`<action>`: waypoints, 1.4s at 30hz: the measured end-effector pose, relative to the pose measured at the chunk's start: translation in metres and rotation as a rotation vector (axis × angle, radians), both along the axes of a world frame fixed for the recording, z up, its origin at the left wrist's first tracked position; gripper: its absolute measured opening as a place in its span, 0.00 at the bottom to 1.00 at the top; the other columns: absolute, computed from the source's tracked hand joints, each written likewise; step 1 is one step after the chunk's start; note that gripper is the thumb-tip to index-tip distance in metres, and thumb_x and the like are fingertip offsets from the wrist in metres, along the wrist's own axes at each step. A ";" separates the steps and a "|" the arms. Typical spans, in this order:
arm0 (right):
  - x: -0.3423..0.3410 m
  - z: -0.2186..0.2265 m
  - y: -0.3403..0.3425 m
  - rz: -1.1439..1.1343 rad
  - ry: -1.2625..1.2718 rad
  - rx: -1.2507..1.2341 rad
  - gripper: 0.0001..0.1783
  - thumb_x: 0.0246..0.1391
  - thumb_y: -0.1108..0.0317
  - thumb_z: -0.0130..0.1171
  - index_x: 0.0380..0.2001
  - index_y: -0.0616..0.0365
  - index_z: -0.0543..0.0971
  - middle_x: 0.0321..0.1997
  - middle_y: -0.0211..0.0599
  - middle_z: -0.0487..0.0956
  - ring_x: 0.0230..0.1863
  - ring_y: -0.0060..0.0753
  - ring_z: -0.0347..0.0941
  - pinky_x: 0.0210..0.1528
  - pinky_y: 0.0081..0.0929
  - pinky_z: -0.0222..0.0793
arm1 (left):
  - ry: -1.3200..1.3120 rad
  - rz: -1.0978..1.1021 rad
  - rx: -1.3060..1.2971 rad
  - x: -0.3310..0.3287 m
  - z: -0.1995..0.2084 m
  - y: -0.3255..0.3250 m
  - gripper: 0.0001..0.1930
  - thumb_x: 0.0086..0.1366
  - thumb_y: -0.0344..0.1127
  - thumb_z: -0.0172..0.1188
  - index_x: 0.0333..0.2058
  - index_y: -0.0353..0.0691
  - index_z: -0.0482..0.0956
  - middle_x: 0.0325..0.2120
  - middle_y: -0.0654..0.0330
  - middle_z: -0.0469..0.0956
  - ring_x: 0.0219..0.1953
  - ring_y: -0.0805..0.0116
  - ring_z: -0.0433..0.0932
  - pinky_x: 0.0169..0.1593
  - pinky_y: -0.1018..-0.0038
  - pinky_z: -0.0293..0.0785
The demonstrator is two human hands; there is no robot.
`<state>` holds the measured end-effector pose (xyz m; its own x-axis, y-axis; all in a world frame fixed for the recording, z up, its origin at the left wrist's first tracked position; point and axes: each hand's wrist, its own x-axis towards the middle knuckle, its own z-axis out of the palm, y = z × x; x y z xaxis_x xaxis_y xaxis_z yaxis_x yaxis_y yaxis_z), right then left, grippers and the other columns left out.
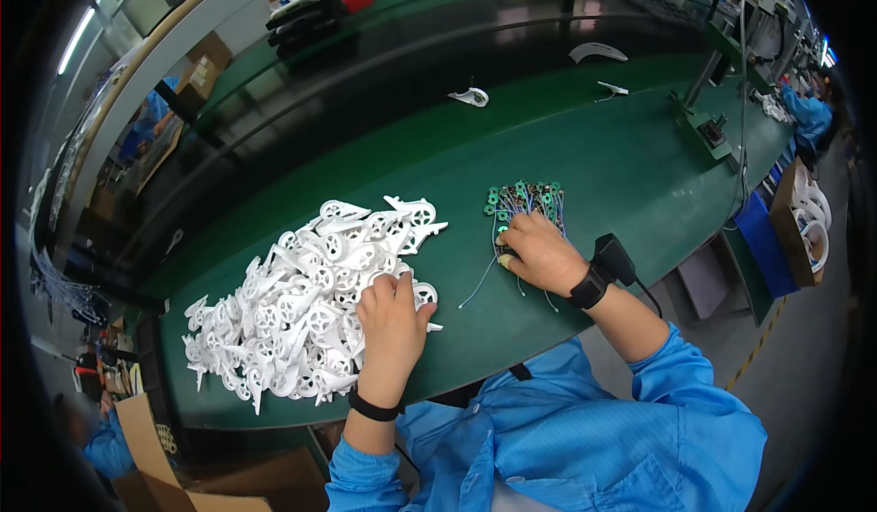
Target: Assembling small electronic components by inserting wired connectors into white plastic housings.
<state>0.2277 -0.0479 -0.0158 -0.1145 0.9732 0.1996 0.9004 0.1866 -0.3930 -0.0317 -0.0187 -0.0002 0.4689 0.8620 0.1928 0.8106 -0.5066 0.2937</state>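
Observation:
A large heap of white plastic housings (pixel 301 302), each with a spoked round end and a pointed tail, covers the left of the green table. My left hand (pixel 391 322) lies on the heap's right edge, fingers stretched over the parts and thumb apart, beside one white housing (pixel 425 294). To the right is a cluster of small round green circuit boards (pixel 523 192) with thin wires. My right hand (pixel 544 254) reaches into its near side, index finger and thumb drawn together at a board. Yellow covers show on its fingertips. The hand partly hides what it pinches.
Single white parts, a housing (pixel 470 97) and a curved shell (pixel 598 52), lie farther back. A green bench press (pixel 708 128) stands at the right. A blue bin (pixel 766 242) and a cardboard box (pixel 793 220) are beyond the table's right end. An open carton (pixel 151 439) sits lower left.

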 end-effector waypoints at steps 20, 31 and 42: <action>-0.001 -0.004 -0.010 0.043 0.038 0.072 0.14 0.47 0.77 0.56 0.40 0.56 0.77 0.37 0.38 0.69 0.41 0.42 0.65 0.46 0.35 0.64 | -0.069 -0.069 0.102 -0.005 -0.004 0.000 0.22 0.49 0.32 0.69 0.43 0.35 0.73 0.41 0.53 0.69 0.45 0.52 0.66 0.48 0.60 0.62; -0.010 0.018 -0.025 0.139 0.368 0.222 0.15 0.49 0.83 0.52 0.42 0.63 0.71 0.40 0.48 0.70 0.40 0.50 0.68 0.46 0.33 0.67 | -1.485 0.049 -0.605 0.002 0.007 -0.007 0.15 0.69 0.33 0.52 0.45 0.38 0.54 0.30 0.51 0.73 0.27 0.71 0.75 0.32 0.76 0.75; -0.065 0.024 -0.091 0.303 1.970 -0.636 0.14 0.62 0.59 0.54 0.44 0.57 0.70 0.34 0.36 0.71 0.25 0.20 0.63 0.28 0.21 0.60 | -1.432 -0.013 -0.629 -0.009 0.003 -0.058 0.25 0.65 0.20 0.47 0.57 0.38 0.50 0.37 0.55 0.70 0.31 0.73 0.69 0.35 0.75 0.69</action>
